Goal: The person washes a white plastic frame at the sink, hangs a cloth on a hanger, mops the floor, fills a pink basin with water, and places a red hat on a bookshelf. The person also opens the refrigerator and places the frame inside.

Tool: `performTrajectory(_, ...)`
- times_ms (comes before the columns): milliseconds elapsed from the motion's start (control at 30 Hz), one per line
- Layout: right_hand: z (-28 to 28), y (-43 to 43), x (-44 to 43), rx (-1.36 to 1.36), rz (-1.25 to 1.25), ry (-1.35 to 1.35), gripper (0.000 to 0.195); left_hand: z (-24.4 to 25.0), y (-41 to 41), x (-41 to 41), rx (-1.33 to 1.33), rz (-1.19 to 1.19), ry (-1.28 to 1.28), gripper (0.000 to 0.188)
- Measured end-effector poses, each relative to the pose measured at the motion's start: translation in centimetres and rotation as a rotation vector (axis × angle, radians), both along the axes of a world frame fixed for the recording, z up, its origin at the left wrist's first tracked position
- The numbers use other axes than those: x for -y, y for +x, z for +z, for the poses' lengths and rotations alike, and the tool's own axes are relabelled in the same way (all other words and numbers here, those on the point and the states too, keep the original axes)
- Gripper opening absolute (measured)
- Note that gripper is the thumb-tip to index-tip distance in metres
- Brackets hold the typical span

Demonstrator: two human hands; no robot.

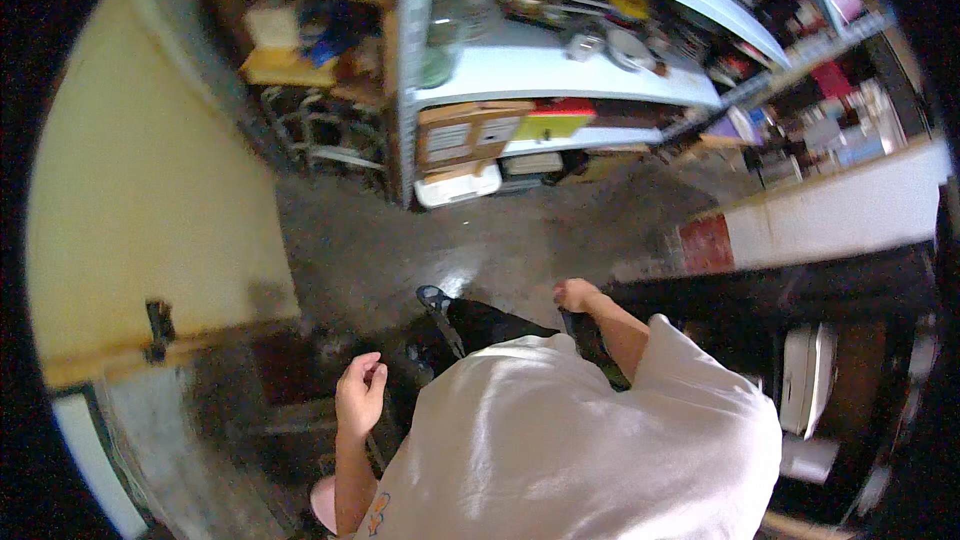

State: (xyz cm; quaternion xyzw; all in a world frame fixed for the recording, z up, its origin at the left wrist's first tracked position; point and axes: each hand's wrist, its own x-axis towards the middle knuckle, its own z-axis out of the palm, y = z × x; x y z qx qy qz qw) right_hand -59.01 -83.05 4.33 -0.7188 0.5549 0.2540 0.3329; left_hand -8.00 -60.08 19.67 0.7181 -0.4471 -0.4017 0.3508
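Observation:
My left hand (360, 394) hangs to the left of my body, fingers loosely curled and thumb apart, with nothing visible in it. On the other side, my right hand (577, 294) is extended forward at the end of a bent arm. Its fingers are curled, and a small red patch and a dark shape show by them; blur hides whether it grips anything. Between the hands, a dark shoe (433, 298) rests on the grey floor (360, 240). Part of a pink round object (324, 502) shows behind my left forearm.
Ahead stands a light-blue metal shelf unit (570, 71) holding glass jars and pans. A wooden box (472, 135) and a white lidded container (457, 186) sit low in it. A yellowish door panel (165, 187) is at left; a dark cabinet (750, 296) flanks my right.

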Motion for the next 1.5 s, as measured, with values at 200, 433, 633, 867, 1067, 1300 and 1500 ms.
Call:
performTrajectory(200, 4.1, -11.3, -9.9, 0.050, -0.912, -0.471, 0.025, 4.6, -8.9, 15.0, 0.068, -0.439, 0.018, 0.023)
performTrajectory(433, -7.3, -8.6, -18.5, 0.302, -0.905, -0.175, 0.026, 6.3, -27.6, 26.4, 0.260, -0.939, -0.288, 0.041)
performTrajectory(633, -4.8, -15.0, -12.8, 0.281, -0.996, -0.183, 0.025, 7.6, -38.7, 30.2, 0.207, -1.159, -0.107, 0.047)
performTrajectory(867, -4.4, -23.1, 1.9, 0.370, -1.088, -0.226, 0.031, 7.0, -43.9, 38.8, 0.251, -1.274, -0.083, 0.039)
performTrajectory(1067, -6.9, -25.8, 10.4, 0.332, -1.020, -0.203, 0.030, 4.6, -49.7, 50.0, 0.214, -1.247, -0.111, 0.035)
performTrajectory(1300, -3.0, -31.9, 17.7, 0.386, -1.336, -0.102, 0.023, 6.8, -57.4, 61.0, 0.166, -1.331, -0.099, 0.034)
performTrajectory(1500, -10.4, -42.0, 18.3, 0.101, -1.356, 0.052, 0.036, 6.8, -65.8, 65.6, 0.225, -1.506, -0.033, 0.031)
